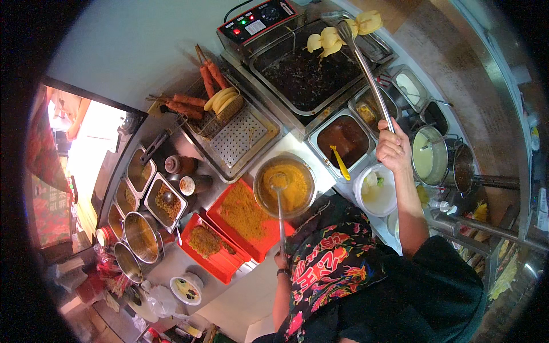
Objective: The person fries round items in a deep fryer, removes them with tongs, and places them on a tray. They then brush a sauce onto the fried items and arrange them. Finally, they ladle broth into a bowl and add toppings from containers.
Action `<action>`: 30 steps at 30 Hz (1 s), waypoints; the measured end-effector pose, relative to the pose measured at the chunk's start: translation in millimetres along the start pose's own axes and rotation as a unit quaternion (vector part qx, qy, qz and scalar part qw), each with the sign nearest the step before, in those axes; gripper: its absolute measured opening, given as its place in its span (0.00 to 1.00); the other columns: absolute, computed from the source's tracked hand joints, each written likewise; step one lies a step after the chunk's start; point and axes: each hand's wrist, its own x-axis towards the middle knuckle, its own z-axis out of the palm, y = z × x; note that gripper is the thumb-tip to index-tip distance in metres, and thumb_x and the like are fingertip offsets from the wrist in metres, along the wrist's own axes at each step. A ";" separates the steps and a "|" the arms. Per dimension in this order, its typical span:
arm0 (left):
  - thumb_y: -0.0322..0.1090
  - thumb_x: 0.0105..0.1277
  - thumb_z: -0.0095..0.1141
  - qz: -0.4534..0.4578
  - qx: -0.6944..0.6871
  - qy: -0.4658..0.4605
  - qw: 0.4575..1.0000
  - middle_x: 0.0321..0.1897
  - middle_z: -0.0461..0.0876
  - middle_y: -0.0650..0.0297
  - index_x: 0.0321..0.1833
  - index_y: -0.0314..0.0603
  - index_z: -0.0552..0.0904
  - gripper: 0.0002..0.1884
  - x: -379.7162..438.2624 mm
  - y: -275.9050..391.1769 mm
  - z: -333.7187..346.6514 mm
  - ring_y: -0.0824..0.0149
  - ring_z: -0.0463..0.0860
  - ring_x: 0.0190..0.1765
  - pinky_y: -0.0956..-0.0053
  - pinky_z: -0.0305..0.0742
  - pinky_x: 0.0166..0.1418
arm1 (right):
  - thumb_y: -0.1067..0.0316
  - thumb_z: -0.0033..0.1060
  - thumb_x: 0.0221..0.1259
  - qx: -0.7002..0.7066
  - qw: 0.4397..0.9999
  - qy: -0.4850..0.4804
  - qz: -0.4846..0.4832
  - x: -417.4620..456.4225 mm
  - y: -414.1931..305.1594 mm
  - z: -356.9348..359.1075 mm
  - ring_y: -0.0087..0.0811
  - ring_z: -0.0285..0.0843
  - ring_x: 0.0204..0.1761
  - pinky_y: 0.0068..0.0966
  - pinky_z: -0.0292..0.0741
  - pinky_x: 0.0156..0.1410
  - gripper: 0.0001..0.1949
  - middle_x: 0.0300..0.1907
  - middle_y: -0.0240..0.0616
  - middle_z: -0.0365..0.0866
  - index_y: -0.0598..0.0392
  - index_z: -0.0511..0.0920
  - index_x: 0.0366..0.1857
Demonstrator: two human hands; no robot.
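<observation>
My right hand (393,146) is closed around long metal tongs (372,79). The tongs' tip grips pale yellow, flat pieces of food (330,39), apparently skewered, above the far right side of a fryer filled with dark liquid (309,68). Low beside the apron, my left hand (282,260) grasps the handle of a metal ladle (281,210). The ladle's bowl rests in a steel bowl of orange-yellow powder or sauce (296,180). Next to that bowl, a red tray (246,212) contains orange crumbs. A narrower red tray (214,253) holds a coated piece of food and several skewers.
Sausage-like skewers (210,77) and a wire basket of pale slices (225,103) sit on a perforated draining tray (240,137). A brown sauce pan (343,139) has a yellow-handled utensil. Steel pots (141,238), food pans (165,201) and a white tub (375,193) surround the worktop.
</observation>
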 end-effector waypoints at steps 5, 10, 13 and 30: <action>0.49 0.68 0.55 -0.026 -0.016 -0.002 1.000 0.12 0.66 0.67 0.18 0.42 0.69 0.24 -2.3 5.4 1.9 0.70 0.67 0.15 0.73 0.62 0.20 | 0.55 0.34 0.77 -0.082 0.995 0.048 -0.029 -1.2 -2.3 -0.3 0.19 0.55 0.06 0.18 0.55 0.14 0.18 0.15 0.29 0.64 0.62 0.70 0.45; 0.52 0.68 0.54 -0.020 -0.013 -0.007 1.000 0.12 0.66 0.65 0.18 0.40 0.70 0.25 1.1 1.7 5.7 0.69 0.68 0.15 0.72 0.63 0.19 | 0.56 0.38 0.76 -0.161 0.977 0.136 -0.039 8.2 -4.0 -16.3 0.17 0.50 0.05 0.18 0.54 0.13 0.18 0.14 0.28 0.64 0.62 0.73 0.43; 0.53 0.68 0.53 -0.020 -0.008 -0.001 1.000 0.11 0.68 0.64 0.17 0.39 0.72 0.26 8.6 -15.6 6.2 0.68 0.69 0.15 0.70 0.63 0.19 | 0.56 0.39 0.75 -0.160 0.975 0.154 -0.023 11.7 -3.8 -23.4 0.17 0.48 0.05 0.17 0.54 0.13 0.18 0.14 0.28 0.64 0.62 0.74 0.42; 0.46 0.69 0.51 0.045 0.089 0.003 0.995 0.15 0.77 0.60 0.21 0.34 0.76 0.23 -11.5 16.5 2.3 0.66 0.77 0.17 0.69 0.70 0.22 | 0.57 0.40 0.75 -0.204 0.955 0.211 -0.037 17.9 7.0 -29.0 0.17 0.48 0.06 0.18 0.52 0.12 0.17 0.13 0.28 0.65 0.62 0.76 0.41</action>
